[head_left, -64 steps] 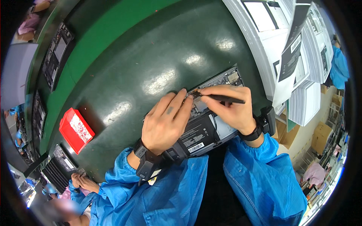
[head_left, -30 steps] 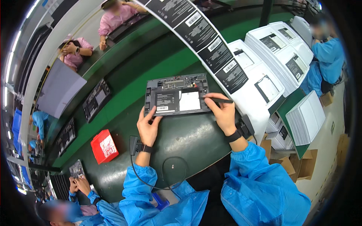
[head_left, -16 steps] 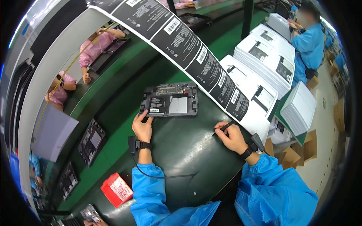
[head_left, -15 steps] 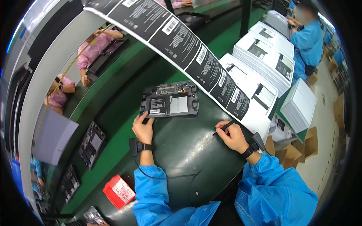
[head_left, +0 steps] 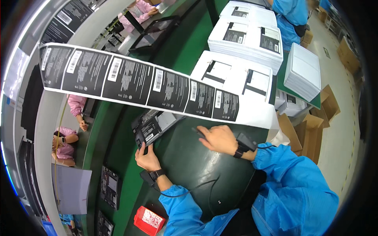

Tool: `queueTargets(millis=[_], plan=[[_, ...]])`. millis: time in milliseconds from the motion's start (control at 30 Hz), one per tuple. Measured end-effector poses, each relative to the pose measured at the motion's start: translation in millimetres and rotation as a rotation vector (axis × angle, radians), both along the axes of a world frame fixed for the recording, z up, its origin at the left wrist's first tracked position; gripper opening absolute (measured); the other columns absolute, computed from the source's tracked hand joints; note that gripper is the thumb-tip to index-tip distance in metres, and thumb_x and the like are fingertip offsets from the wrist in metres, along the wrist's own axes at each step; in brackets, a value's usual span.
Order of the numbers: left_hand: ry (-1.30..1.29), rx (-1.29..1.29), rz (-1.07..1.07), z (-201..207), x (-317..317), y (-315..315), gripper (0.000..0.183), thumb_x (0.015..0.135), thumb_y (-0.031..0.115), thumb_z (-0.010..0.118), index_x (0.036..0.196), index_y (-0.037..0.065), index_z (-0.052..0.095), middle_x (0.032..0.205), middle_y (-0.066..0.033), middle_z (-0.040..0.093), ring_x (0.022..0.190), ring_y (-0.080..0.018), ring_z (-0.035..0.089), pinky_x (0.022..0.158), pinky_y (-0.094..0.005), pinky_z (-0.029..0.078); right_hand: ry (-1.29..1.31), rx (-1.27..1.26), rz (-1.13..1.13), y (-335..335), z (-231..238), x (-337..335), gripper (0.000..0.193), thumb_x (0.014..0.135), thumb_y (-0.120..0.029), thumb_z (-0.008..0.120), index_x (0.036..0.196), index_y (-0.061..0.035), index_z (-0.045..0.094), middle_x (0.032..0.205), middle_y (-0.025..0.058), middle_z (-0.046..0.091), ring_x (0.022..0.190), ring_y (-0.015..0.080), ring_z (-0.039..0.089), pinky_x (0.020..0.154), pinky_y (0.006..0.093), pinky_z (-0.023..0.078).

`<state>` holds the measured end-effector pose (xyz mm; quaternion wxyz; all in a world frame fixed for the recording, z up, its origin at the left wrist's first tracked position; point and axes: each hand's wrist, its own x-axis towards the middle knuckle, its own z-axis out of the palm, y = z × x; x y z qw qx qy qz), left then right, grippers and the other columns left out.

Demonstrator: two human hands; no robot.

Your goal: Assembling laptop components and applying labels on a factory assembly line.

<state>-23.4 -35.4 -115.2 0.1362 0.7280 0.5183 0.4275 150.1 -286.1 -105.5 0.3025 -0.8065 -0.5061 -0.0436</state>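
Observation:
An opened laptop base (head_left: 146,126) with its battery and boards exposed lies tilted on the dark green bench, partly hidden under a hanging strip of black labels (head_left: 128,82). At its near left corner, my left hand (head_left: 148,160) grips the edge between thumb and fingers. Off to the right, my right hand (head_left: 221,139) is closed round a dark pen-like tool (head_left: 200,133), its tip toward the laptop base but apart from it. Just beyond that hand, the strip's lower end joins a white sheet (head_left: 256,117).
A red box (head_left: 138,221) of small bits stands by my left sleeve. Other laptop bases (head_left: 110,187) lie on the belt at left. Stacked white sheets (head_left: 246,49) and open cartons (head_left: 311,131) are at right. People in pink sit across; one in blue works at far right.
My view has turned, and the label strip now crosses in front of the laptop base. The base has swung to a slant under my left hand. My right hand has moved closer to it.

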Motion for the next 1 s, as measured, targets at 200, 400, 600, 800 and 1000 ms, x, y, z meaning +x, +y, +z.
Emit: queueTargets(millis=[200, 400, 600, 800, 1000], plan=[[0.129, -0.046, 0.172, -14, 28, -1, 0.046, 0.076, 0.033, 0.087, 0.117, 0.016, 0.078, 0.124, -0.0245, 0.066, 0.112, -0.0405, 0.061, 0.099, -0.0495, 0.049, 0.123, 0.034, 0.094, 20, -10, 8, 0.034, 0.095, -0.037, 0.063, 0.112, -0.0086, 0.068, 0.065, 0.0122, 0.065, 0.059, 0.0329, 0.065, 0.054, 0.0457, 0.049], [0.067, 0.134, -0.347, -13, 47, -118, 0.059, 0.088, 0.035, 0.076, 0.134, 0.0, 0.062, 0.147, -0.0308, 0.049, 0.136, -0.0485, 0.046, 0.114, -0.0515, 0.038, 0.293, 0.191, 0.105, -1, -12, 33, 0.033, 0.098, -0.035, 0.061, 0.11, -0.0052, 0.069, 0.088, 0.0175, 0.069, 0.08, 0.038, 0.067, 0.07, 0.0479, 0.052], [0.525, -0.047, -1.117, 9, -45, -290, 0.068, 0.081, 0.045, 0.081, 0.136, 0.01, 0.062, 0.148, -0.0257, 0.049, 0.135, -0.0473, 0.049, 0.113, -0.0557, 0.04, 0.181, 0.483, 0.242, -20, -39, 49, 0.031, 0.096, -0.024, 0.067, 0.121, -0.0066, 0.07, 0.116, 0.0179, 0.07, 0.105, 0.0383, 0.065, 0.092, 0.0499, 0.049], [1.003, -0.307, -1.425, 11, -239, -354, 0.054, 0.088, 0.038, 0.076, 0.136, 0.016, 0.064, 0.141, -0.0128, 0.06, 0.12, -0.0315, 0.063, 0.104, -0.0454, 0.05, 0.247, 0.52, 0.269, -34, -19, 59, 0.029, 0.096, -0.021, 0.067, 0.12, -0.0047, 0.071, 0.114, 0.016, 0.071, 0.099, 0.0344, 0.067, 0.089, 0.0432, 0.052], [0.472, -0.075, -0.909, 70, -91, -257, 0.02, 0.087, 0.006, 0.073, 0.106, 0.001, 0.073, 0.103, -0.0175, 0.074, 0.092, -0.0343, 0.071, 0.082, -0.0404, 0.058, 0.226, 0.576, 0.185, -70, 14, 67, 0.036, 0.092, -0.018, 0.068, 0.125, -0.0033, 0.068, 0.125, 0.0188, 0.067, 0.111, 0.0388, 0.064, 0.099, 0.0478, 0.048]])
